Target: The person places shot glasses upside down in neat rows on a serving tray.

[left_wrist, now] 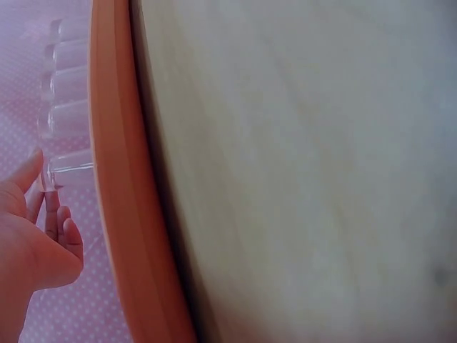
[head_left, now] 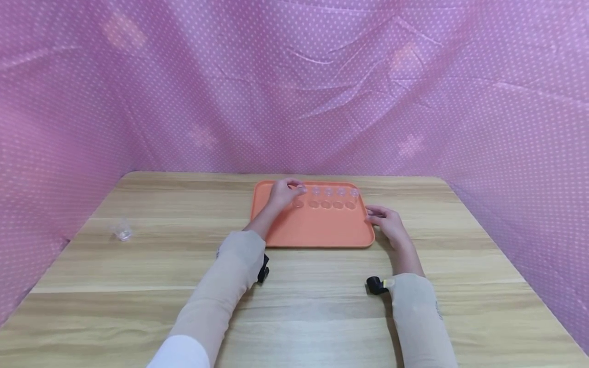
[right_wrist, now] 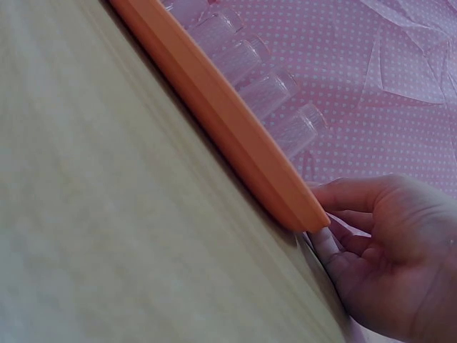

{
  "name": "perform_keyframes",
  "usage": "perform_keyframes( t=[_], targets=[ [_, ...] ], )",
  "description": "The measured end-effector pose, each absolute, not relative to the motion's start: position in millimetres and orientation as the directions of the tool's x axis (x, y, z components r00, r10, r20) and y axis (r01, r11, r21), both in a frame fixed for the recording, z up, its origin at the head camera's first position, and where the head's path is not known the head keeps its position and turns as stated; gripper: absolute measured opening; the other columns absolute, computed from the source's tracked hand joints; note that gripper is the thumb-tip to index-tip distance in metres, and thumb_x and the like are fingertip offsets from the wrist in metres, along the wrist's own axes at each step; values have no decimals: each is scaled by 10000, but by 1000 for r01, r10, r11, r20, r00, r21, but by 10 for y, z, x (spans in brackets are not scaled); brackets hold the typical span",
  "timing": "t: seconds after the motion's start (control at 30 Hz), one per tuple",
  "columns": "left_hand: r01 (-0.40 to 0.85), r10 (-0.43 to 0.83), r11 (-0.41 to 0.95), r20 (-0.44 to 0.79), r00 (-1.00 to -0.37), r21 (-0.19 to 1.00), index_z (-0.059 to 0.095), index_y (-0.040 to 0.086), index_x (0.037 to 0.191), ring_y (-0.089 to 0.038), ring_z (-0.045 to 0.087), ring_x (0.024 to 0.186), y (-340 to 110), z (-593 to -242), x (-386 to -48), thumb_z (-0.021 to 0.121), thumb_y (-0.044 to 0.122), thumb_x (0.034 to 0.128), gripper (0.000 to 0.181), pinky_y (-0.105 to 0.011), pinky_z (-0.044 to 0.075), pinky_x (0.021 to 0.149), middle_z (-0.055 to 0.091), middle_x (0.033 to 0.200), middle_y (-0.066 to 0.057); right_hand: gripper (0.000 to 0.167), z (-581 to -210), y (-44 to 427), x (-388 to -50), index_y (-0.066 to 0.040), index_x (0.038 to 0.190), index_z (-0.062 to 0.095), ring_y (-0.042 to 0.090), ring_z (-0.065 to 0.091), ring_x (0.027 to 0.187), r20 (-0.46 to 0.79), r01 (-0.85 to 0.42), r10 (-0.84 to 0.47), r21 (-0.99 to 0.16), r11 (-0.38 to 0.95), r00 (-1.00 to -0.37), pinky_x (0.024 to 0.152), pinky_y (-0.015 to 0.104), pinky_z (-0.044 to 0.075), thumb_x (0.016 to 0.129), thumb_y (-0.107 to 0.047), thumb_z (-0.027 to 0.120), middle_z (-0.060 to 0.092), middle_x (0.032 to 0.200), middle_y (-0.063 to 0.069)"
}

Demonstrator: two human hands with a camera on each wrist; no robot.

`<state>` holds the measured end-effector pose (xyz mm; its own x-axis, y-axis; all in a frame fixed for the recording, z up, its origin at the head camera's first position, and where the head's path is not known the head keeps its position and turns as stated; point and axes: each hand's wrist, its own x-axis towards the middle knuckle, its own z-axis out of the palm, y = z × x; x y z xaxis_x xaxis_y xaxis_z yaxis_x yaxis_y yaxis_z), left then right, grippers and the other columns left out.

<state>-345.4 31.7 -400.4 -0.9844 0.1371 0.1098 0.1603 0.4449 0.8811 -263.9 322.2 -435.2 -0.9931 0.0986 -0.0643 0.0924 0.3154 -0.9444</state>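
Observation:
In the head view an orange tray (head_left: 317, 230) lies on the wooden table with a row of several clear plastic cups (head_left: 341, 199) along its far half. My left hand (head_left: 284, 193) is at the leftmost cup of the row; its thumb and fingertips pinch the upper end of that clear cup (left_wrist: 71, 168), whose other end is at the tray. The cups seem to stand upside down. At the tray's right side my right hand (head_left: 386, 222) grips the rim, with fingers on both sides of the edge (right_wrist: 307, 214) in the right wrist view.
Another clear cup (head_left: 123, 232) stands apart on the left part of the table (head_left: 303, 317). A pink dotted cloth (head_left: 294, 92) hangs behind and at both sides. Black wrist cameras (head_left: 376, 285) sit on both forearms.

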Motion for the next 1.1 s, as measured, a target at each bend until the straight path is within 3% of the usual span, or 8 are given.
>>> perform_keyframes(
  t=[0.23,1.1],
  targets=[
    [165,136,454,115,-984,875,683,89,1006,-190,522,889,359,-4020,-3473,716,215,810,235,-302,448,665,643,937,-24,423,-4344,3226,-2635,29,1281,494,193,509,1009,-65,92,93,-941,327,-994,885,258,384,880,-72,584,536,1185,215],
    [220,186,459,149,-971,860,680,82,1016,-206,509,928,354,-4013,-3413,726,203,800,252,-312,455,725,638,1007,-33,429,-4325,3223,-2625,35,1281,489,237,496,1033,-65,88,82,-941,326,-995,936,307,360,872,-57,586,527,1193,227]
  ],
)
